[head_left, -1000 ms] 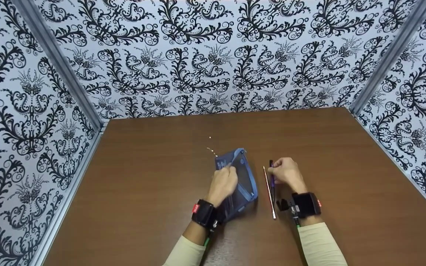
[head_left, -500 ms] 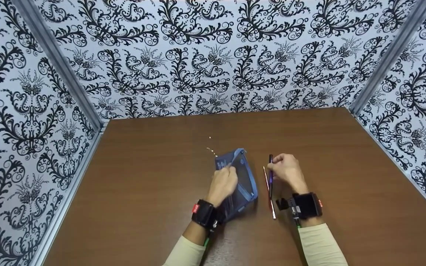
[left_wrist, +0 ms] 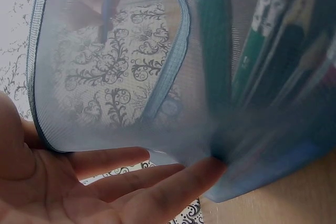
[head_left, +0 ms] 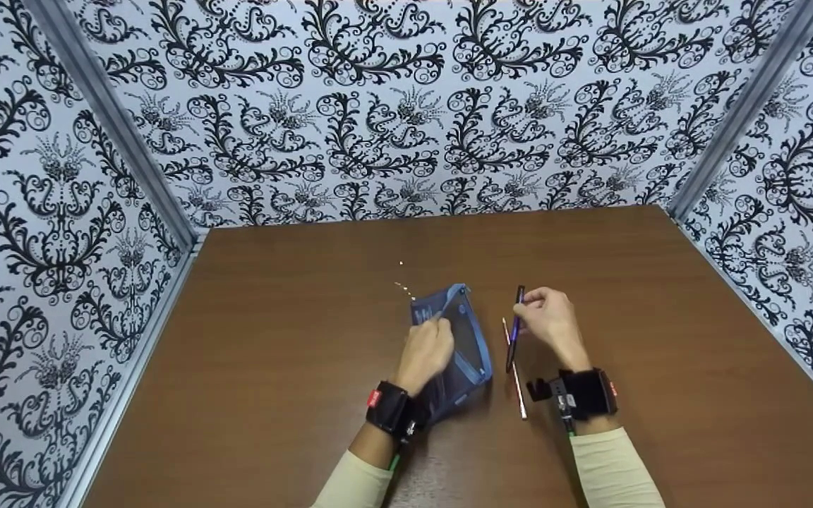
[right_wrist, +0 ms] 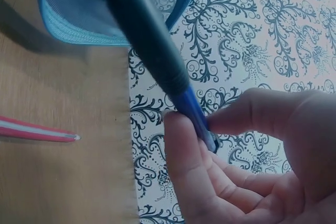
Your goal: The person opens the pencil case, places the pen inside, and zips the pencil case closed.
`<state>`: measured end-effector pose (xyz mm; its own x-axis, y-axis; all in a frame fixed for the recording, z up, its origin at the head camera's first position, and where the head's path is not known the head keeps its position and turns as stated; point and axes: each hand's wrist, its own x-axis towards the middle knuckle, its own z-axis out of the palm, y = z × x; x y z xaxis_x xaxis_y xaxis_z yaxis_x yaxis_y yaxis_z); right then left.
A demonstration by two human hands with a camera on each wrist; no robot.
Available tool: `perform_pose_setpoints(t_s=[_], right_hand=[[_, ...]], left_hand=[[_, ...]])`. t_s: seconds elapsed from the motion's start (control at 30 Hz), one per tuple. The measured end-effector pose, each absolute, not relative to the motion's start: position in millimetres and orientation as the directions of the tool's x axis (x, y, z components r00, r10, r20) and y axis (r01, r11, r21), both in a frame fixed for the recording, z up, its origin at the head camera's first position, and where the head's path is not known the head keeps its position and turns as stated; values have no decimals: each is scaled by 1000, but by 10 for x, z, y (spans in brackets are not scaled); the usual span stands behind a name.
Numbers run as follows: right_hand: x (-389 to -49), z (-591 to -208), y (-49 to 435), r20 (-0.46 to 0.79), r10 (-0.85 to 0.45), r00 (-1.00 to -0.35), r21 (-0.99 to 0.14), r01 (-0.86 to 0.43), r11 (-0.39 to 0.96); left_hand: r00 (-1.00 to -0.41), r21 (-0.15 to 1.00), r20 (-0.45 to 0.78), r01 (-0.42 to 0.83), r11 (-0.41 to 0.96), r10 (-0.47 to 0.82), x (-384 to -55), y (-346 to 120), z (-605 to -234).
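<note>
A blue mesh zip pouch [head_left: 478, 339] is held by my left hand [head_left: 426, 353] at its left side, with its zipped mouth gaping to the right. Through the mesh in the left wrist view, several pencils [left_wrist: 249, 59] show inside. My right hand [head_left: 553, 323] pinches a pen [right_wrist: 152, 45] between thumb and fingers, raised above the table right of the pouch. The pen has a dark grip and a blue barrel, and its lower end tilts toward the pouch. Beneath it on the table lies a slim red-and-white pencil [head_left: 521, 398].
The brown table [head_left: 272, 367] is enclosed by patterned black-and-white walls [head_left: 378, 113] at the back and sides. Small bright spots [head_left: 404, 288] show on the tabletop just beyond the pouch.
My right hand has lifted the pen off the table, moving it slightly away from me and tilting its lower end left over the pencil. My left hand and the pouch stay put.
</note>
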<state>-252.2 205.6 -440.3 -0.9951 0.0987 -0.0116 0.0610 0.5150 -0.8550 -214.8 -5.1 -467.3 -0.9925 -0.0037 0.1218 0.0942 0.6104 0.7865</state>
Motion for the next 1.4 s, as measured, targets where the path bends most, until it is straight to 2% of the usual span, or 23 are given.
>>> perform_pose_setpoints(t_s=[0.23, 0.5, 1.17, 1.4], right_hand=[[-2525, -4392, 2045, 12, 123, -992, -924, 36, 381], [-2534, -4388, 2037, -1, 150, -989, -949, 48, 311], [-2519, -4399, 1958, -1, 181, -983, -969, 46, 244], [-2524, -4416, 1892, -10, 155, -988, -975, 44, 217]], left_hand=[[-990, 772, 139, 105, 627, -5, -2143, -47, -4678], [-989, 785, 149, 124, 607, 9, -2156, -59, -4699], [-991, 792, 132, 110, 601, 7, -2156, -48, -4679], [-992, 796, 123, 103, 597, 8, -2150, -55, -4664]])
